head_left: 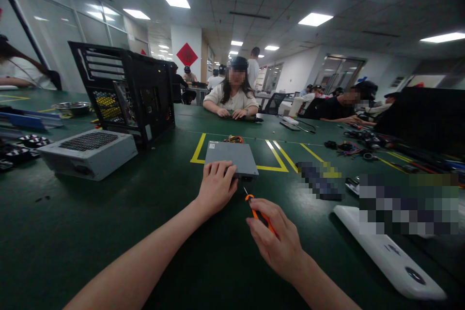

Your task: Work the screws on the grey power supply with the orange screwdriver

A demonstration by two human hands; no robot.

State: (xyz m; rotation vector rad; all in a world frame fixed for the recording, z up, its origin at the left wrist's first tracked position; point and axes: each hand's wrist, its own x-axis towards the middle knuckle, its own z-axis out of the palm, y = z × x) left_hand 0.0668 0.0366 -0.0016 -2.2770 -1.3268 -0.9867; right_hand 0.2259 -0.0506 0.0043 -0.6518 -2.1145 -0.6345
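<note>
A flat grey power supply unit lies on the green table inside yellow tape lines, with a bundle of coloured wires at its far side. My left hand grips its near left corner, fingers over the top and thumb at the near side. In my right hand is a screwdriver with an orange and black handle. Its thin tip points up and left, just short of the unit's near side and apart from it.
On the left stand a black computer case and a second grey power supply, with a metal bowl behind. A white device, a blurred dark object and cables lie at right. Across the table sits a person.
</note>
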